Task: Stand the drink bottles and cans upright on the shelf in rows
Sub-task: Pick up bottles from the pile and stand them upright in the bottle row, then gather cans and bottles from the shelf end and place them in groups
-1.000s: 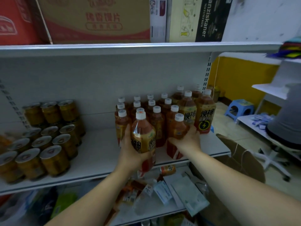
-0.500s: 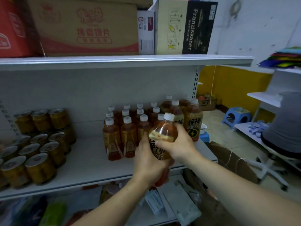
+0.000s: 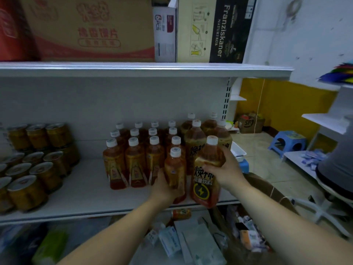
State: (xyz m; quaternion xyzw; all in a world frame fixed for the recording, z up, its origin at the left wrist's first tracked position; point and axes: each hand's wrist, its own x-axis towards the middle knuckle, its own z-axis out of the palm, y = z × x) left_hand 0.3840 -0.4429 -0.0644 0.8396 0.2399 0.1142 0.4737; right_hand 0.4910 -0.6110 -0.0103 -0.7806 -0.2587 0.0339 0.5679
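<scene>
My right hand [image 3: 223,172] grips a large orange energy-drink bottle [image 3: 205,185] with a black lightning label, standing near the front right of the white shelf [image 3: 86,199]. Just left of it, my left hand [image 3: 164,190] holds a smaller tea bottle [image 3: 175,175] with a white cap, upright on the shelf. Behind them, rows of small white-capped tea bottles [image 3: 134,161] stand upright. Larger energy-drink bottles [image 3: 194,144] stand at the back right. Gold cans [image 3: 36,171] lie stacked in rows at the left.
The upper shelf [image 3: 145,68] carries cardboard boxes [image 3: 91,29]. Below the shelf lie packets and a fallen orange bottle [image 3: 181,214]. A cardboard box [image 3: 267,190] sits by my right arm. A blue stool [image 3: 286,143] and a seated person [image 3: 336,165] are at the right.
One large bottle was held in both hands in front of the shelf. Now my right hand has it down at the shelf's front right, and my left hand holds a smaller tea bottle beside it.
</scene>
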